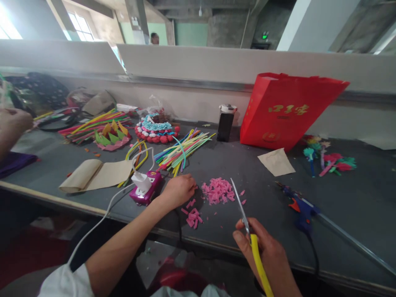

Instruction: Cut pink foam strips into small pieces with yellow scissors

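Note:
My right hand (266,251) is closed around a pair of scissors (239,202) with yellow handles, their blades together and pointing away over the dark table. On the tabletop left of the blades lies a heap of short pink cut pieces (218,190). A smaller cluster of pink pieces (194,218) is scattered nearer the front edge. My left hand (181,189) rests on the table just left of the heap, fingers curled together. A bit of pink shows at its fingertips, but what they hold is largely hidden.
Beside my left forearm sits a purple power strip (148,189) with a white charger and cable. A glue gun (300,210) lies at right. Behind are pipe cleaners (185,150), a dark bottle (225,123) and a red bag (287,111). Another person's hand (14,126) is far left.

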Available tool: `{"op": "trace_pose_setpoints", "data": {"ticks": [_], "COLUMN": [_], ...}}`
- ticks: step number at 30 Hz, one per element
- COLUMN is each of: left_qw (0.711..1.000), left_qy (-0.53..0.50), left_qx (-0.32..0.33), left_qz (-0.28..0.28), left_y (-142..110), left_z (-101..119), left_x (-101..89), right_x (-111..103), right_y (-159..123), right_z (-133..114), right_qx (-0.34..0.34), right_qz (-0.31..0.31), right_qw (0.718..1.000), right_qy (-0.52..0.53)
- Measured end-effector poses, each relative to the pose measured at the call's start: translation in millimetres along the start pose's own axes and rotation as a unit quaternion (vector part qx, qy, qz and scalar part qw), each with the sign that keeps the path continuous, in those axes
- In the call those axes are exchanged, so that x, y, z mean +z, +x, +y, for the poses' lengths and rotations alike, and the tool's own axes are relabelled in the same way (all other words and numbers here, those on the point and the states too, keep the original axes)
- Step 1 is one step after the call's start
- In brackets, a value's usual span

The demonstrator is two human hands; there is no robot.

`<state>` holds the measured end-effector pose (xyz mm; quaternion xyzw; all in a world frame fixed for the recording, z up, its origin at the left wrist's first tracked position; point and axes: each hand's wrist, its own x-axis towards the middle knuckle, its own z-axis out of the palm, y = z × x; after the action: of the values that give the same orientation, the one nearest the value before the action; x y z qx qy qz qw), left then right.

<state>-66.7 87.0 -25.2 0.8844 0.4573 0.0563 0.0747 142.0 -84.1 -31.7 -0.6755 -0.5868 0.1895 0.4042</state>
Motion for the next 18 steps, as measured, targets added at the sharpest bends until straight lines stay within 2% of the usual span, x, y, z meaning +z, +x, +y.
{"op": "trace_pose_setpoints", "data": {"ticks": [2, 4, 6, 8, 10, 13, 15, 18], "left_qw": [0.999, 0.989, 0.953, 0.882, 0.793, 0.680, 0.624, 0.570], "left_qy": [-0.038, -0.136, -0.289, -0.456, -0.593, -0.720, -0.769, -0.808], "left_qx": [-0.017, -0.034, -0.057, -0.085, -0.098, -0.100, -0.106, -0.113], "left_qz": [0.025, 0.053, 0.073, 0.086, 0.100, 0.097, 0.091, 0.099], "left_y": [0, -1, -2, -5, -8, -13, -15, -19], "left_z": [2, 4, 8, 13, 19, 27, 32, 41], "left_x": [-0.2, -1.6, -4.8, -9.6, -15.0, -21.8, -24.6, -26.4], "right_x": [1, 0, 0, -1, -2, -1, 0, 4], "right_y": [0, 1, 3, 5, 7, 11, 13, 14], "right_z": [0, 1, 2, 4, 5, 3, 1, -2], "right_qx": [-0.006, -0.019, -0.037, -0.054, -0.071, -0.094, -0.108, -0.118], "right_qz": [0.009, 0.004, -0.005, -0.003, 0.008, 0.020, 0.020, 0.013], "right_qw": [1.000, 1.000, 0.999, 0.997, 0.995, 0.991, 0.988, 0.985], "right_qy": [-0.008, -0.021, -0.033, -0.051, -0.070, -0.093, -0.106, -0.123]}}
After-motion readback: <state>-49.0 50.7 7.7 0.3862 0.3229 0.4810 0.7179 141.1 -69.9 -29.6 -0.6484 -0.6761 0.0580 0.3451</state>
